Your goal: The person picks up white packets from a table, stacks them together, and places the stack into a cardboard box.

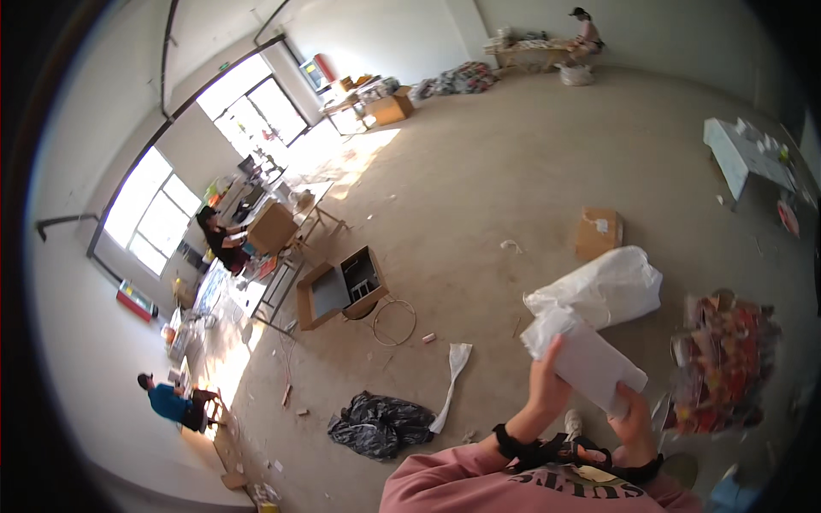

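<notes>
Between my hands is a white rectangular packet (596, 363), held up in front of my body; its far end looks crumpled, and what it contains I cannot make out. My left hand (547, 380) grips its left side near the far end, thumb up along the edge. At the near right corner, my right hand (634, 416) is closed on it. Just beyond the packet lies a large white plastic sack (603, 286) on the floor, partly hidden by it. Dark straps circle both my wrists.
A pile of red, plastic-wrapped packages (723, 363) lies at my right. A cardboard box (599, 232) stands ahead, an opened carton (342, 289) further left. A black plastic bag (380, 425) lies at the lower left. People work at tables (265, 295) along the left and at the back.
</notes>
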`<move>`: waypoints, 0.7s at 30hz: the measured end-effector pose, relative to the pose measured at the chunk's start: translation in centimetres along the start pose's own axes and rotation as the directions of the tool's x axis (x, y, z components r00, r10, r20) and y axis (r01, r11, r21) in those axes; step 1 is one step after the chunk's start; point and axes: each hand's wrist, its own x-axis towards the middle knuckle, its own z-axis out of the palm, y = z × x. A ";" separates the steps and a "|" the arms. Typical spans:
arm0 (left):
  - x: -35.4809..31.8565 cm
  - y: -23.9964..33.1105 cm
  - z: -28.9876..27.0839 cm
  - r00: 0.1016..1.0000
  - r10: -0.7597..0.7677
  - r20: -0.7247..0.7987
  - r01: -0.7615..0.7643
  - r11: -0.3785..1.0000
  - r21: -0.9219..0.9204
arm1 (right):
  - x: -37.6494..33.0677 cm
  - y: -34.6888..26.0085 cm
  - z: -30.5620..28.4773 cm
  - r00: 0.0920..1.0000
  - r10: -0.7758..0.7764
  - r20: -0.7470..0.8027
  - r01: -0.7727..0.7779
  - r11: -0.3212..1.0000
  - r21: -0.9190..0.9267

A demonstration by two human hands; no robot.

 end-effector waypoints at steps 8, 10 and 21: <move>5.7 8.8 -3.4 0.922 0.275 -0.273 -0.305 0.949 -0.074 | 15.1 -3.9 7.8 0.980 0.042 0.196 0.099 0.748 -0.656; 6.9 11.2 -4.8 0.912 0.281 -0.298 -0.295 0.955 -0.004 | 18.4 -3.5 11.8 0.976 0.198 0.088 -0.118 0.826 -0.551; 19.6 26.9 -12.4 0.910 0.183 -0.373 0.023 0.875 0.484 | 38.1 2.9 22.2 0.939 0.287 0.189 -0.070 0.697 -0.714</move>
